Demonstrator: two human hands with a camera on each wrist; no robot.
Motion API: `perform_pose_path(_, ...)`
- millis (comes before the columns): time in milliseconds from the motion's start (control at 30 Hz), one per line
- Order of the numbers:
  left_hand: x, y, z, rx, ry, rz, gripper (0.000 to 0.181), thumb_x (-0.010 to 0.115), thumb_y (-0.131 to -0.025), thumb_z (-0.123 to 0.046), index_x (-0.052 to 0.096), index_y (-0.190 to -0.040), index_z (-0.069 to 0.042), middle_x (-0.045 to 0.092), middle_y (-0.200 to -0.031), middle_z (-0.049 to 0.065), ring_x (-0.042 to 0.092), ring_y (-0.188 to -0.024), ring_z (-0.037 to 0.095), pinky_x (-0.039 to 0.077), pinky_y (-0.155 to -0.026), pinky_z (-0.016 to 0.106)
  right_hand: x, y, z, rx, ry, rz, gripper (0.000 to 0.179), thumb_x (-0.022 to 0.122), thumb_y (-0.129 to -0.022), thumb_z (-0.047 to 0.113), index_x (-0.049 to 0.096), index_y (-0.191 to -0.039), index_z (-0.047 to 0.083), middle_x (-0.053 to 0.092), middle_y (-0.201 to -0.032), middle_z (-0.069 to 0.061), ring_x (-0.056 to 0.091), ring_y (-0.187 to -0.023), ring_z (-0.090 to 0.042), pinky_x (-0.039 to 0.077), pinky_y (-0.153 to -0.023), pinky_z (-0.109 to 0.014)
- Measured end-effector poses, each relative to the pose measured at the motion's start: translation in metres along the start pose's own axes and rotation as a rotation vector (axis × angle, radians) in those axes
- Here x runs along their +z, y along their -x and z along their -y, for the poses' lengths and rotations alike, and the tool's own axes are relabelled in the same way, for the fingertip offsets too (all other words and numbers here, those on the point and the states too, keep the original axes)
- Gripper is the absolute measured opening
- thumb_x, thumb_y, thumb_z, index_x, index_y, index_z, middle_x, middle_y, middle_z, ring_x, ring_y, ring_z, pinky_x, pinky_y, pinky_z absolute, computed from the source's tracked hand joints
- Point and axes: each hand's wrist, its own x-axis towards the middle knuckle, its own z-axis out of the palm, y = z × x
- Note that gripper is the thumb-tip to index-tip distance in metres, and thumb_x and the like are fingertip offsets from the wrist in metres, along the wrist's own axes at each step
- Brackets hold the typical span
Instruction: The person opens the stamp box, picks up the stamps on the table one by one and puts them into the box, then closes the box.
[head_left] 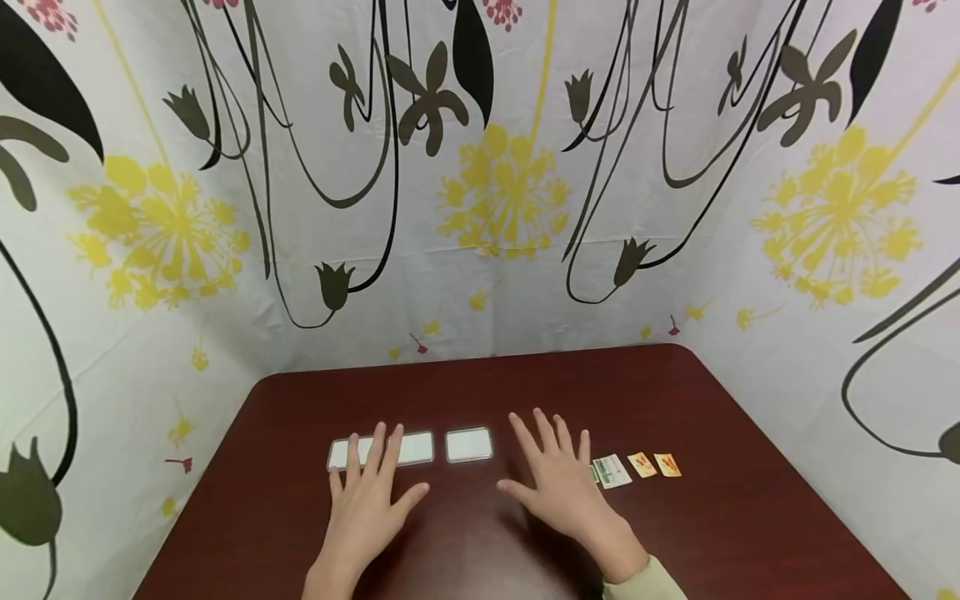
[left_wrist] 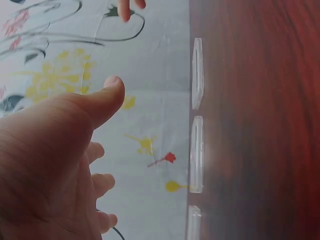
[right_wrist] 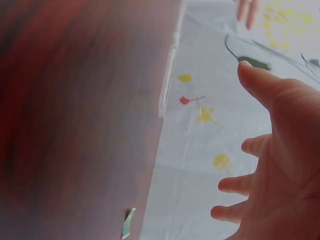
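Note:
My left hand [head_left: 363, 508] is spread above the table, its fingers overlapping two flat clear cases in the head view. One of these is a case with a white face [head_left: 416, 448]; the other [head_left: 341, 454] is partly covered by fingers. A third white-faced case [head_left: 468, 444] lies between the hands. My right hand [head_left: 558, 487], also spread and holding nothing, is left of a green-and-white slip [head_left: 612, 472]. Its fingers hide part of another green slip [head_left: 595, 473]. From the left wrist, the thumb [left_wrist: 112, 92] stands apart from the clear cases [left_wrist: 197, 155].
Two small orange-and-yellow slips, one inner [head_left: 642, 465] and one outer [head_left: 667, 465], lie right of the green ones. The dark red-brown table [head_left: 480, 387] has rounded far corners. A flower-patterned white curtain [head_left: 450, 325] hangs behind it and along both sides.

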Motion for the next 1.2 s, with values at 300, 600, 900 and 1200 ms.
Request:
perform_pose_path(300, -0.006, -0.013, -0.003, 0.088, -0.004, -0.013, 0.095, 0.061, -0.089, -0.068, 0.012, -0.163, -0.035, 0.021, -0.166, -0.002, 0.009, -0.152, 0.04, 0.017, -0.106, 0.076, 0.0, -0.019, 0.0, -0.137, 0.006, 0.041, 0.095, 0.065, -0.088, 0.066, 0.013, -0.162, 0.038, 0.025, -0.164, -0.01, 0.024, -0.146, -0.044, 0.013, -0.108, -0.075)
perform_pose_path(600, 0.004, -0.044, -0.001, 0.145, 0.099, 0.069, 0.092, 0.07, -0.088, -0.059, 0.022, -0.162, -0.033, 0.033, -0.161, -0.001, 0.021, -0.15, 0.039, 0.022, -0.108, 0.072, 0.008, -0.051, -0.015, -0.312, 0.015, 0.092, 0.075, 0.063, -0.094, 0.058, 0.037, -0.158, 0.03, 0.039, -0.157, -0.011, 0.034, -0.142, -0.041, 0.021, -0.107, -0.073)
perform_pose_path(900, 0.027, -0.072, 0.006, 0.177, 0.194, 0.124, 0.077, 0.075, -0.089, -0.049, 0.043, -0.155, -0.024, 0.05, -0.151, 0.001, 0.031, -0.145, 0.041, 0.028, -0.107, 0.069, 0.034, -0.077, -0.022, -0.435, -0.02, 0.158, 0.061, 0.065, -0.095, 0.049, 0.052, -0.15, 0.026, 0.05, -0.149, -0.008, 0.041, -0.138, -0.036, 0.024, -0.105, -0.074)
perform_pose_path(1200, 0.044, -0.09, -0.005, 0.232, 0.128, 0.193, 0.069, 0.072, -0.091, -0.049, 0.052, -0.149, -0.019, 0.054, -0.146, 0.004, 0.035, -0.143, 0.041, 0.034, -0.104, 0.066, 0.049, -0.089, -0.027, -0.377, -0.052, 0.229, 0.053, 0.063, -0.096, 0.052, 0.058, -0.144, 0.029, 0.053, -0.147, -0.001, 0.041, -0.138, -0.035, 0.023, -0.107, -0.072)
